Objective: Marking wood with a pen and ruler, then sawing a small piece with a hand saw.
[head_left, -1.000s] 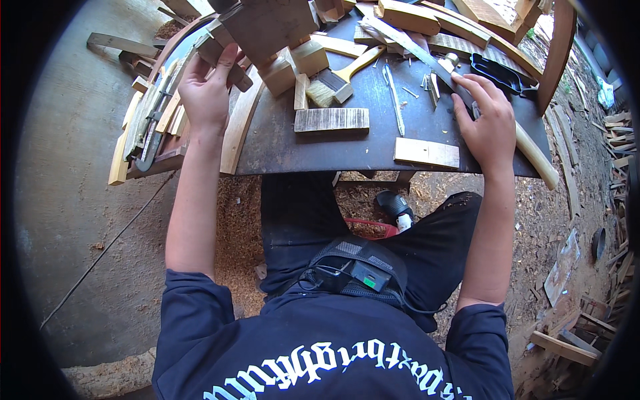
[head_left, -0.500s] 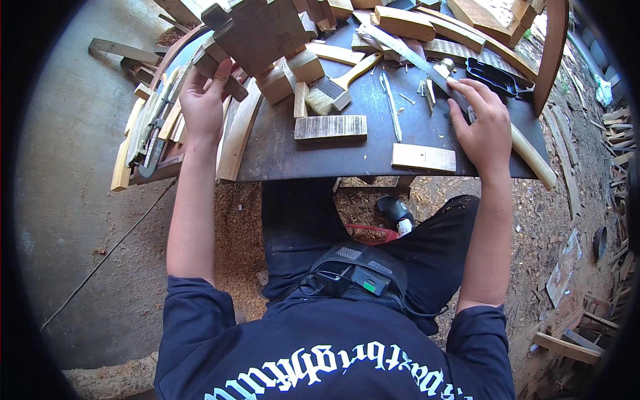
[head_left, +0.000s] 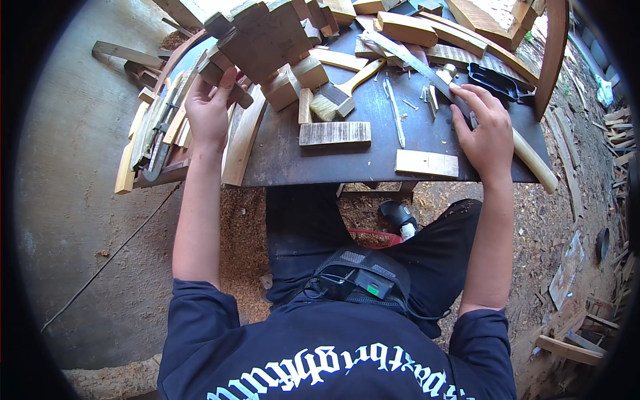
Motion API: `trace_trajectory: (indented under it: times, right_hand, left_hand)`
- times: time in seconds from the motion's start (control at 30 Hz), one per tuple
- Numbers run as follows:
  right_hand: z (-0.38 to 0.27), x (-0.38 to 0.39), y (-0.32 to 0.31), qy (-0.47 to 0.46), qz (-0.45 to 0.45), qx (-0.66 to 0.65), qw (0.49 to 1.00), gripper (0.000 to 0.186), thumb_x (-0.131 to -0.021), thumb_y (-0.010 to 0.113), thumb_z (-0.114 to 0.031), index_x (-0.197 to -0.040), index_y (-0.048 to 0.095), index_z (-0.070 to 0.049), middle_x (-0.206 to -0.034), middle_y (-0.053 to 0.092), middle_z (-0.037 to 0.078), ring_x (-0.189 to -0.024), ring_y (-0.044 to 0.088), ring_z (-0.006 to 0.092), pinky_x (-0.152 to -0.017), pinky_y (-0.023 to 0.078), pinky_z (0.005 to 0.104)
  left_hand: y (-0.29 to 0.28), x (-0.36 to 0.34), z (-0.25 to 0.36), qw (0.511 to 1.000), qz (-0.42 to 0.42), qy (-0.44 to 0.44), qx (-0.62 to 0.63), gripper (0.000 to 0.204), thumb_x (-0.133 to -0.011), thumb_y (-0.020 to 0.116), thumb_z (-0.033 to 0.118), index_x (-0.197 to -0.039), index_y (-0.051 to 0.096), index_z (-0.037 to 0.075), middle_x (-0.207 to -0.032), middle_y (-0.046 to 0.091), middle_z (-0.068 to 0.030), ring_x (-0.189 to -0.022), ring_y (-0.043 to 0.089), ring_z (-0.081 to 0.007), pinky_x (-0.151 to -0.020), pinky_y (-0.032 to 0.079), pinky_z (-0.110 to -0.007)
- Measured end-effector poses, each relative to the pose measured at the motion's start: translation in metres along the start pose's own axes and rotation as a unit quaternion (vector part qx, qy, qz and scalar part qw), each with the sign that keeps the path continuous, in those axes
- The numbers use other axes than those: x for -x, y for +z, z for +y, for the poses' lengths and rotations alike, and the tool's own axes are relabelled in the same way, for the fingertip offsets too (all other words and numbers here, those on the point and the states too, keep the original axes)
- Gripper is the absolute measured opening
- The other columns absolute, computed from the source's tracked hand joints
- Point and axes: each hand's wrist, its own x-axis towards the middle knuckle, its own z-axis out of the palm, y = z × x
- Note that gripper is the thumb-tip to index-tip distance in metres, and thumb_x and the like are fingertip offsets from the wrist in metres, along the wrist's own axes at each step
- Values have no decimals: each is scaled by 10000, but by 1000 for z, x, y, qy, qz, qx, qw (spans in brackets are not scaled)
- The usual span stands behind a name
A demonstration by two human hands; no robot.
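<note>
My left hand (head_left: 208,110) is closed around a short wooden block (head_left: 225,81), thumb on its near face. The block touches or lies just in front of a larger dark-faced wooden piece (head_left: 267,43), which stands among pale blocks (head_left: 283,90). My right hand (head_left: 485,127) is at the right end of a long flat metal blade (head_left: 413,61), its thumb and fingers on either side of it. The part under the palm is hidden. A round wooden handle (head_left: 535,160) sticks out beyond that hand toward the table's right corner.
On the dark table (head_left: 280,163) lie a paintbrush (head_left: 347,90), a white pen (head_left: 395,113), a striped block (head_left: 335,133), a pale block (head_left: 427,163) and loose nails. A black tray (head_left: 493,80) sits at right. Wood pieces crowd the back; a handsaw-like blade (head_left: 159,150) lies left.
The whole view has shifted slightly, with the table a little lower in the picture. Both hands keep about the same places and holds.
</note>
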Motion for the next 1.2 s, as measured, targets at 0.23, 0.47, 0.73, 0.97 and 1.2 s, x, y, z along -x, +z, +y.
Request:
trace_trajectory:
  times: [0.23,0.47,0.73,0.97,1.2]
  right_hand:
    - [0,-1,0,-4,2,2,1000,294,-907,707,-199,-1193,742,-141,-1187,718,91,-1083,672,303,-954,503,427]
    - [-1,-1,0,-3,3,1,1000,292,-902,712,-196,-1186,748,-140,-1182,720,93,-1080,673,303,-954,505,429]
    - [-1,0,0,-3,5,0,1000,295,-894,721,-195,-1182,749,-140,-1178,721,91,-1070,674,304,-949,508,425]
    - [-5,-2,-1,0,-1,4,1000,276,-895,718,-198,-1166,740,-151,-1175,716,81,-1075,671,301,-939,509,426]
    - [-2,-1,2,-7,14,34,999,274,-895,714,-194,-1165,748,-164,-1180,718,48,-1119,654,274,-962,489,428]
  left_hand:
    - [0,-1,0,1000,-4,-6,2,319,-973,748,180,-1229,663,9,-1133,731,-107,-1035,731,-222,-822,646,-355]
    - [-4,1,-7,1000,3,6,22,307,-972,749,170,-1222,668,11,-1132,727,-102,-1019,730,-215,-838,643,-362]
    - [-10,10,-35,1000,-2,13,8,338,-979,753,157,-1262,646,6,-1151,723,-96,-1045,720,-209,-887,588,-348]
    - [-16,23,-56,947,-108,-11,-301,826,-795,930,302,-1425,529,-51,-1386,634,-164,-1304,590,-235,-1130,443,-376]
    - [-10,12,-49,947,-146,-42,-284,692,-809,902,272,-1365,629,-36,-1281,719,-148,-1202,671,-226,-1043,506,-366]
